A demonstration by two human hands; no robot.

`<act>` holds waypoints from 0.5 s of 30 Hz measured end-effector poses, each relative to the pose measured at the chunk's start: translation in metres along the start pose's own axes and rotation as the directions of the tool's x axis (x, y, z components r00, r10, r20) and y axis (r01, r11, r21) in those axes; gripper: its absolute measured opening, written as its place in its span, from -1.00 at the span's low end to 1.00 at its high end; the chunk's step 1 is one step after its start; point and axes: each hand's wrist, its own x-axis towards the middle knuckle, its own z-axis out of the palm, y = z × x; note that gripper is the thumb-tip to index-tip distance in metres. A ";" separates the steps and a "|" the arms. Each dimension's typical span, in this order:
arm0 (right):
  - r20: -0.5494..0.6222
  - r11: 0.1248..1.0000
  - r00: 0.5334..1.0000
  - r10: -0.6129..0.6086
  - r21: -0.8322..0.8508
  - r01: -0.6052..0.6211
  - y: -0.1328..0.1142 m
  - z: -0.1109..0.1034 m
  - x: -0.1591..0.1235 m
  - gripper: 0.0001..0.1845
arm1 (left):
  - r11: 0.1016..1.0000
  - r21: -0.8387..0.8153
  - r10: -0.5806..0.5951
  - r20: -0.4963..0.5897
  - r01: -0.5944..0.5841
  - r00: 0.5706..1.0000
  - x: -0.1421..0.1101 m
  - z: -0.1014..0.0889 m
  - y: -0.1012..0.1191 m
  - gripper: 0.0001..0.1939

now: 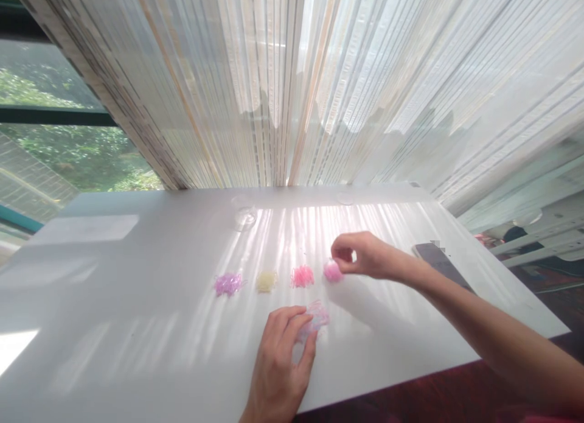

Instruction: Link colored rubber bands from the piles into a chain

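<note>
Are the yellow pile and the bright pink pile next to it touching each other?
Apart. The head view shows a strip of white tabletop between the yellow pile and the bright pink pile.

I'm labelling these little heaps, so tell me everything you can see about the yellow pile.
The yellow pile is pale, low and roughly rounded, made of many small pieces that look plastic or rubbery; their exact shape is too blurred to tell. It lies on the white table, second from left in the row, between the purple pile and coral pile, apart from both. Only the table touches it.
</note>
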 end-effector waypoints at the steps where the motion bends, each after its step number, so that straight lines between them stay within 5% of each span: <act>1: 0.017 0.999 0.999 -0.035 0.013 0.035 -0.009 0.012 -0.012 -0.86 | 1.000 0.000 -0.007 -0.010 0.007 1.000 0.001 0.000 0.001 -0.79; 7: 0.085 0.978 0.975 -0.206 0.040 0.203 -0.036 0.073 -0.053 -0.85 | 1.000 0.026 -0.017 -0.035 0.018 0.999 0.006 -0.003 0.003 -0.75; 15: 0.077 0.942 0.953 -0.294 0.194 0.275 -0.030 0.061 -0.044 -0.87 | 0.996 0.063 -0.069 -0.023 0.070 0.997 0.009 -0.007 0.008 -0.79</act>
